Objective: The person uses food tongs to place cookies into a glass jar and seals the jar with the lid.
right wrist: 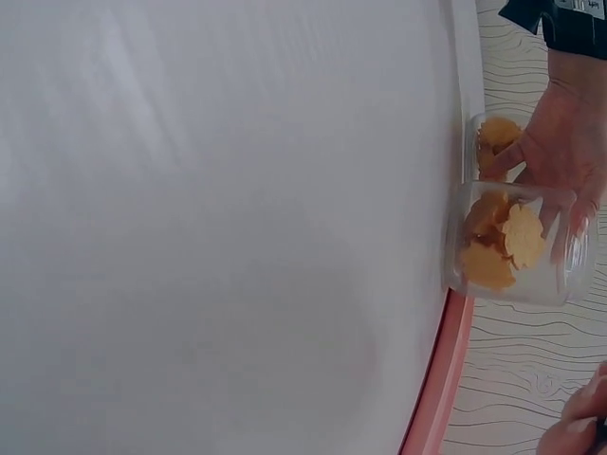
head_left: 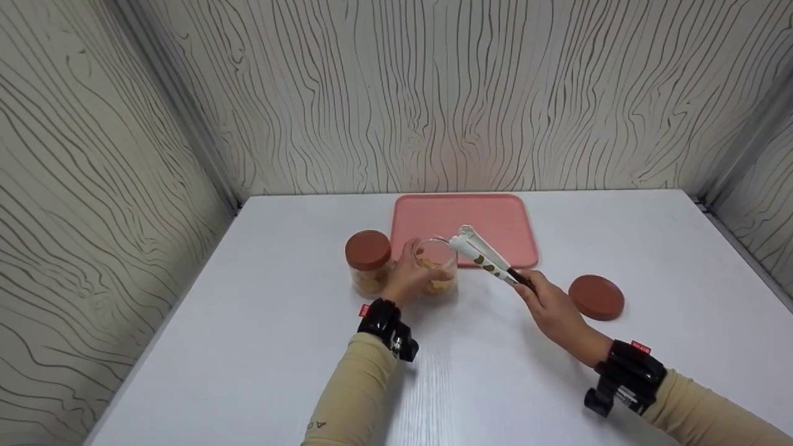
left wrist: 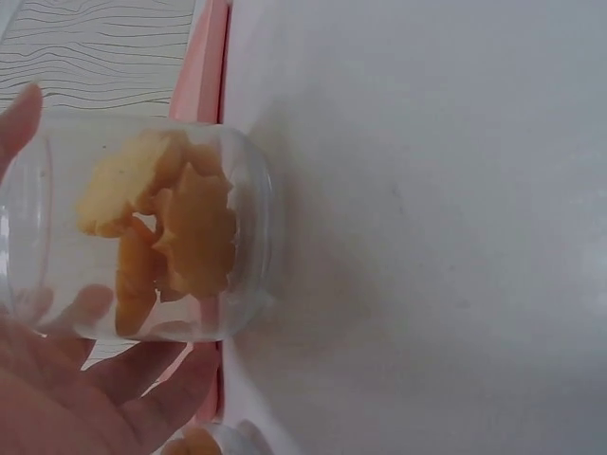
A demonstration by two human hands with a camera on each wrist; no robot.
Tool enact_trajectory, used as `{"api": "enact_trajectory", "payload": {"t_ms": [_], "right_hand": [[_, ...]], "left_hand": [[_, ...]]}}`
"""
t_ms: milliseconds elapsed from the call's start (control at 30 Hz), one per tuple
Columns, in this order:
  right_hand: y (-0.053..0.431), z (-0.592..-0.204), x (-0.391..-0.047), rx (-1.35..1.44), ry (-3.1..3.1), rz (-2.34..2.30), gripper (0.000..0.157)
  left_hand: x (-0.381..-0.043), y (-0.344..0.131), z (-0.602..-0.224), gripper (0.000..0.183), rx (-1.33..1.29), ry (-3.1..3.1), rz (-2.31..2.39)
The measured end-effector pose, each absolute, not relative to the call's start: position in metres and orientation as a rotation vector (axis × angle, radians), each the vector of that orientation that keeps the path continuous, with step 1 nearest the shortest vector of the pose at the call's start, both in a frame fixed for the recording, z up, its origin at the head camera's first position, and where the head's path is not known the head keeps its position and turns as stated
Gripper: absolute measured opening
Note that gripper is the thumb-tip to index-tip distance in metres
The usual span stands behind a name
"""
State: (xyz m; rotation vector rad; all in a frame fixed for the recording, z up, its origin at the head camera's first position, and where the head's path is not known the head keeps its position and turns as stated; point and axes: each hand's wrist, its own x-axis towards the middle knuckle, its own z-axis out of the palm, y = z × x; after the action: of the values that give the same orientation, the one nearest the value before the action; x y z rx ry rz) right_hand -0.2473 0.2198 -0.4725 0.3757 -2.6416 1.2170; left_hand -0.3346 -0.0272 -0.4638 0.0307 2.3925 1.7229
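An uncovered clear jar stands on the white table by the tray's front edge. My left hand holds it round its left side, fingers and thumb curved about the wall. Several scalloped cookies lie low in the jar in the left wrist view. With my right hand I grip the dark handle end of white patterned tongs. Their tips are a little apart near the jar's rim; I see nothing between them. In the right wrist view the right hand's fingers show only at the lower corner.
A second jar with a brown lid and cookies stands left of my left hand. A loose brown lid lies to the right of my right hand. Behind the jars is a pink tray, near the patterned back wall.
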Motion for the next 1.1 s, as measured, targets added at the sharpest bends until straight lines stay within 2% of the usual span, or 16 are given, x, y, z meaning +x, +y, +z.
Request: {"api": "enact_trajectory", "payload": {"t_ms": [433,1100], "right_hand": [[0.225,-0.471,-0.246,0.338,-2.705,1.212,0.028],[0.234,-0.473,-0.243,0.283,-2.723,1.240,0.029]], "left_hand": [[-0.335,-0.026,-0.463,0.089,0.010,2.378,1.731],[-0.335,-0.026,-0.464,0.092,0.006,2.340,1.749]]}}
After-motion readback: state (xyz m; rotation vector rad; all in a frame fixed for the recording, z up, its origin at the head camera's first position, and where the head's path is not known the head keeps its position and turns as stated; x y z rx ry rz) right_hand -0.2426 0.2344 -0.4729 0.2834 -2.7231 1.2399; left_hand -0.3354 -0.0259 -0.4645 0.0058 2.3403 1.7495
